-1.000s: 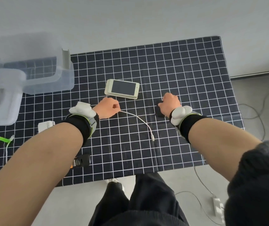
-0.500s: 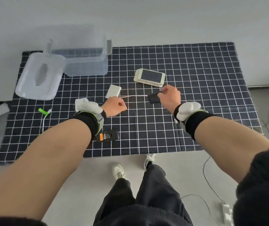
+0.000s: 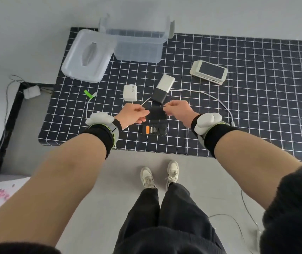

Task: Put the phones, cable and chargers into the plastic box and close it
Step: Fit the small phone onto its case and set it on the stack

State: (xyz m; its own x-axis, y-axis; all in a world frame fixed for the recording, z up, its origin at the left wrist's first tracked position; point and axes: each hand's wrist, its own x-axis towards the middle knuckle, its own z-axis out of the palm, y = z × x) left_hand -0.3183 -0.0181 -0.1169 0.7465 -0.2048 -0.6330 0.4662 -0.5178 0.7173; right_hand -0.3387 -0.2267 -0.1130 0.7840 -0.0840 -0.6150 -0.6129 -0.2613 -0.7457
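Left hand (image 3: 134,114), right hand (image 3: 178,111), both pinching black charger (image 3: 155,114)

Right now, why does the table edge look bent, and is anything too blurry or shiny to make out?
Head view: the wide-angle lens bows the checked cloth and its grid lines towards the edges. Lighting is soft and even, shadows faint. The clear plastic box looks hazy, its far rim smeared. The small black item between the left hand and right hand lacks detail.
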